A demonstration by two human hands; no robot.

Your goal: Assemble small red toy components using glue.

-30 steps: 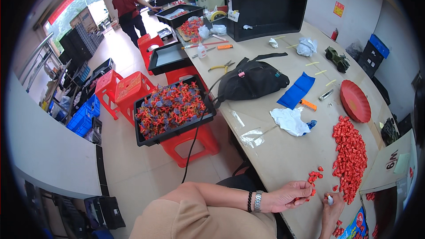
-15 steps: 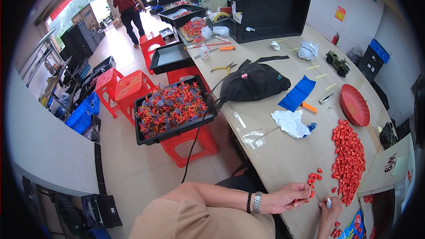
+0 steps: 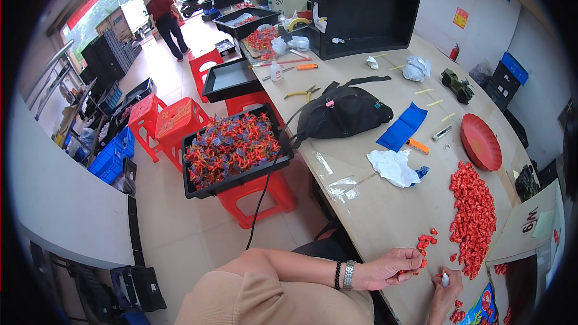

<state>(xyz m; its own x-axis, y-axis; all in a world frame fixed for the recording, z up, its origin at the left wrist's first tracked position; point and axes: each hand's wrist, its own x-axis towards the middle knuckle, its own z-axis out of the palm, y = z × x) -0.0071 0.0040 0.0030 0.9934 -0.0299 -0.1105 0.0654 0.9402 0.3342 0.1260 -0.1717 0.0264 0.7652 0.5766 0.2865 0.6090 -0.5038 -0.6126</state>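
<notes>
One black bag (image 3: 346, 109), one blue pouch (image 3: 401, 126) and one crumpled white sheet (image 3: 392, 167) lie on the table (image 3: 385, 216) between the hands and a big black bin (image 3: 367, 9), tipped on its side with a white scrap (image 3: 338, 41) inside. A black cable (image 3: 264, 189) hangs past the corner of one black tray (image 3: 212, 191), heaped with red and purple pieces (image 3: 235, 147). Two red stools (image 3: 180, 120) stand behind it. One red bowl (image 3: 481, 142) sits beside the red heap (image 3: 474, 219), too many to count. The left hand (image 3: 391, 268) pinches a small red piece (image 3: 423, 263); the right hand (image 3: 447, 292), near the heap, curls around one small white bottle (image 3: 445, 279).
</notes>
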